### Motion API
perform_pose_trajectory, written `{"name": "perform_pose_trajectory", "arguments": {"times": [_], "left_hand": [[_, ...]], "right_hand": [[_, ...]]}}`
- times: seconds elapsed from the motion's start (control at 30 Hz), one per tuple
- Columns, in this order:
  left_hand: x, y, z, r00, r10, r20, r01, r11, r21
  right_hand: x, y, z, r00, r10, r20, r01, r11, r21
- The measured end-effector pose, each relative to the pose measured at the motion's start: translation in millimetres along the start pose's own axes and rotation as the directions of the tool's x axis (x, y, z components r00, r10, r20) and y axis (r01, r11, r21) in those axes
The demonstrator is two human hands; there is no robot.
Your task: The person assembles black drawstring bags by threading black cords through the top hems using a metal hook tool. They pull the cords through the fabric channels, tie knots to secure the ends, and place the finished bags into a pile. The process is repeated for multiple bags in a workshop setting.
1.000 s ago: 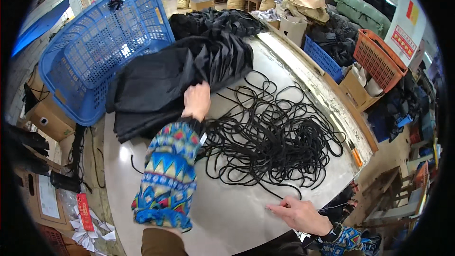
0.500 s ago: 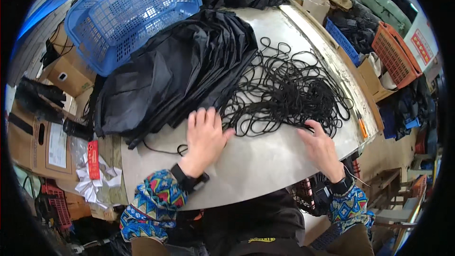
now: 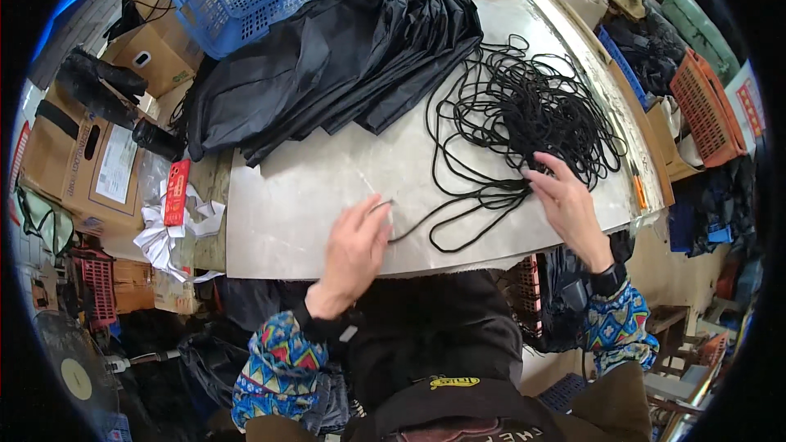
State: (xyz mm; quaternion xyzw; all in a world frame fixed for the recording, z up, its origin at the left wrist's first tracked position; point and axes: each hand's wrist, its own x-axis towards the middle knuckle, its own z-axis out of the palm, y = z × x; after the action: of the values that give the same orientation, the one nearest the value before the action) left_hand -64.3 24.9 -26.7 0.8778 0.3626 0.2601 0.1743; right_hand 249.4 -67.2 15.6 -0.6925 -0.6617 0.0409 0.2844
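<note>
Cord pile (image 3: 565, 119), black, sits on the right side of the bench (image 3: 278, 233), mostly one dense tangle. Black fabric stack (image 3: 327, 57) is far left of it, overlapping layers, blue basket (image 3: 246, 30) behind. Near middle of the bench is bare apart from the pulled-out cord.

Left hand (image 3: 352, 250): fingers curled, looks pinched on one strand (image 3: 409, 235) that runs out to the right toward the pile. Right hand (image 3: 569, 209): at the near edge of the pile, thumb and index close to where several strands bunch. Can't tell whether it grips them or only touches.

Status, my read: early. Done: fabric is layered and lying flat enough; a few strands are out of the tangle in long loops on the near-left side, one of them reaching the left hand. Left: the bulk of the cord, which is knotted together by the look of it. No separate cord lengths visible set aside, and none seen on top of the fabric. Inside the layers, can't tell.

Caveat: those loops all lead back under the right fingertips, so the free length isn't clear. Cord end at the left fingertips is too small to confirm.
</note>
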Motion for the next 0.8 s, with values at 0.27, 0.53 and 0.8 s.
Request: {"name": "perform_pose_trajectory", "arguments": {"times": [0.27, 0.53, 0.8], "left_hand": [[6.1, 17.4, -5.8, 0.973, -0.053, 0.223, 0.078, 0.992, -0.104], [-13.9, 63.3, -35.3, 0.780, -0.157, 0.606, 0.597, 0.481, -0.642], [-70.0, 54.6, -18.8, 0.750, 0.026, 0.662, 0.554, -0.571, -0.606]], "right_hand": [[-22.9, -49.2, 20.0, 0.971, -0.209, 0.119, 0.200, 0.976, 0.087], [-45.6, -102.4, 11.8, 0.855, -0.397, 0.334, 0.096, 0.753, 0.651], [-58.1, -108.9, 10.1, 0.809, -0.435, 0.395, -0.030, 0.641, 0.767]]}}
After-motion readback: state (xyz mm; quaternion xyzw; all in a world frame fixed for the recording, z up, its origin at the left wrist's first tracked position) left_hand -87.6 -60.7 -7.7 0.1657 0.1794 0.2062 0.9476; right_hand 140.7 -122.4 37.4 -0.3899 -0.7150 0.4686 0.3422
